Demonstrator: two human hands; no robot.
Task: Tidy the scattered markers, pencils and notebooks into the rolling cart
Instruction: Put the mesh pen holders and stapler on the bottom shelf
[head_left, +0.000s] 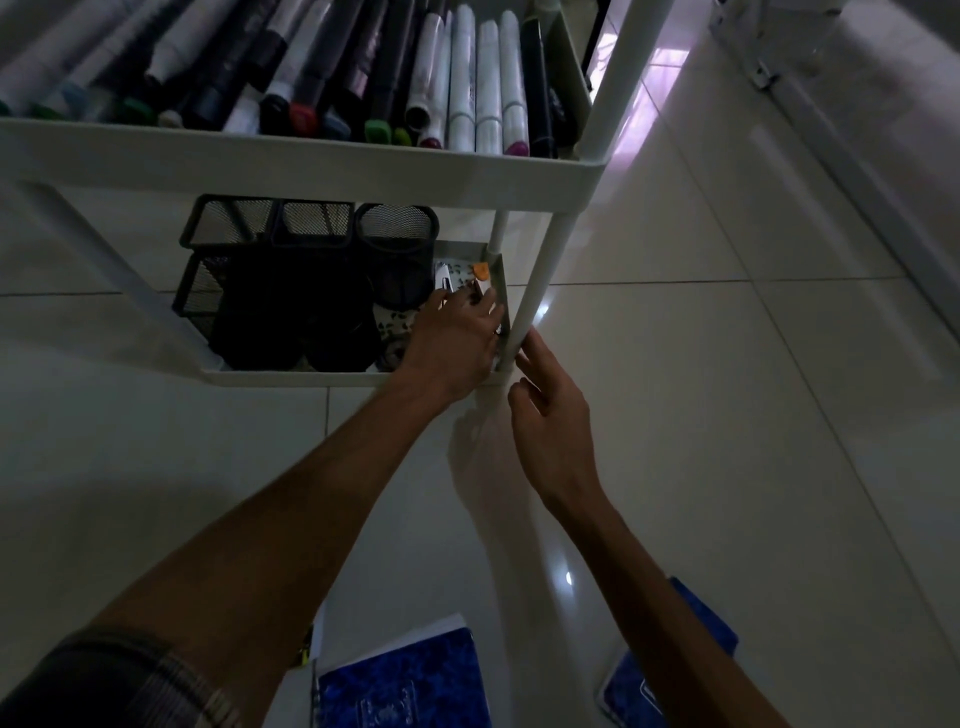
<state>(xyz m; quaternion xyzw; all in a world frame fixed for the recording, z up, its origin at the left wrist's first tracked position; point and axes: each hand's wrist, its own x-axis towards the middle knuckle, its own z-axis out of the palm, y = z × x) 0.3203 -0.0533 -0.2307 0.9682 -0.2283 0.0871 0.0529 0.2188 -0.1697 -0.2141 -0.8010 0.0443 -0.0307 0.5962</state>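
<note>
Dim room, glossy pale floor tiles (727, 415) with light reflections; white rolling cart (311, 156) stands on them, seen from above. Upper shelf: markers (462, 78) packed side by side, caps toward the near rim, bodies black, white and grey, cap colours green, red, purple. Lower shelf (291, 378): three black mesh pencil holders (311, 280) at left and centre; a patterned sheet lines the shelf at right; an orange-capped marker (481, 275) lies near the right wall, a white pen-like item (445, 278) just beside it to the left.

Left hand (457, 338) reaches into the lower shelf's right end, palm down, fingers spread over the items there; whether it grips anything, cannot tell, the fingertips cover the contact. Right hand (550, 415) is outside the cart, just beside the front right post (535, 280), fingers loosely extended and apart, holding nothing visible; fingertips near or touching the post, cannot tell which.

On the floor at the bottom edge: one blue marbled notebook (410, 680) between the forearms; a second blue notebook (628, 691) partly hidden under the right forearm; both well apart from the cart.
</note>
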